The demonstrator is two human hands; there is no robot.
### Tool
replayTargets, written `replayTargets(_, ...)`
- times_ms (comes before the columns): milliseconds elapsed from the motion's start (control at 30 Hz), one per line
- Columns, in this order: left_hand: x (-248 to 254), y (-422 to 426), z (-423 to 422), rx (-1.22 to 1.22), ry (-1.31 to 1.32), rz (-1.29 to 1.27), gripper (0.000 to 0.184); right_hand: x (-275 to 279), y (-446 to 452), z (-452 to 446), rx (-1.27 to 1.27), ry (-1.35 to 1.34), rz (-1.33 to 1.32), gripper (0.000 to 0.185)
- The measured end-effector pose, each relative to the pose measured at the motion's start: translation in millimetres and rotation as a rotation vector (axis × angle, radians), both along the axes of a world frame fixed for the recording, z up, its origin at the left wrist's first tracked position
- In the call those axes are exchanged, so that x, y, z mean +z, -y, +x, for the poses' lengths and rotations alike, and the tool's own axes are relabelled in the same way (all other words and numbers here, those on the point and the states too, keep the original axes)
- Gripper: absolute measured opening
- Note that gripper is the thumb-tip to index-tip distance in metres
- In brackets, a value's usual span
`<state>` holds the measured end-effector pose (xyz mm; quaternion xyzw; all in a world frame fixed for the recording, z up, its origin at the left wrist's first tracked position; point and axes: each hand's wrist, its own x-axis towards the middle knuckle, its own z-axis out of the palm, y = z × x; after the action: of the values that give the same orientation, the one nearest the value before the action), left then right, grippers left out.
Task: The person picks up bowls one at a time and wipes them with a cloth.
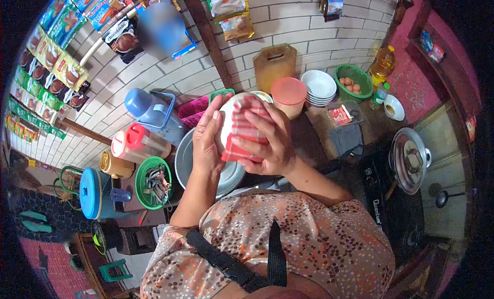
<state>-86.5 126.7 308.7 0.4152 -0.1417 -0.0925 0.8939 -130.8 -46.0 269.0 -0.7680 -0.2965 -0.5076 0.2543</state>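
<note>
In the middle of the head view, a round white bowl (226,129) is held up in front of the chest. My left hand (208,137) grips its left side, fingers pointing up along the rim. My right hand (270,139) presses a red and white checked cloth (247,127) against the bowl, with its fingers spread over the cloth. Below and behind the hands is a large metal basin (185,157), partly hidden by my left forearm.
A green basket of utensils (154,183), pitchers (139,139) and a blue thermos (149,106) stand left. Behind are a lidded tub (288,93), stacked white bowls (318,85) and an egg basket (353,83). A stove with a lidded pot (410,160) is right.
</note>
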Motion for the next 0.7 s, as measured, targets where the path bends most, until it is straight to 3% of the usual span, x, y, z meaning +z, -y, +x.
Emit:
replayTargets(167,-0.4,2.8,-2.0,0.007,-0.013,0.033,0.049,-6.0,5.5,14.1,0.180,-0.030,0.241,0.055)
replayTargets(233,-1.4,4.0,-4.1,-0.021,-0.022,0.028,0.051,5.9,2.0,20.3,0.297,-0.263,0.519,0.052)
replayTargets(300,-5.2,8.2,-5.2,0.012,-0.021,0.092,0.053,8.1,5.1,29.9,0.317,-0.423,0.574,0.045)
replayTargets(400,-11.2,5.6,-0.2,0.042,-0.038,0.065,0.056,28.2,-1.7,26.7,0.197,-0.410,0.420,0.047)
replayTargets(467,-11.6,3.2,2.4,0.072,-0.005,0.039,0.057,43.9,-10.2,8.6,-0.026,-0.356,0.167,0.050)
replayTargets(567,-4.1,-0.7,6.0,0.059,-0.066,0.002,0.056,29.0,-25.2,-5.7,-0.197,-0.232,-0.011,0.051)
replayTargets(700,2.1,0.5,6.6,0.063,-0.006,-0.013,0.055,-18.3,-10.3,6.3,-0.026,-0.015,0.022,0.048)
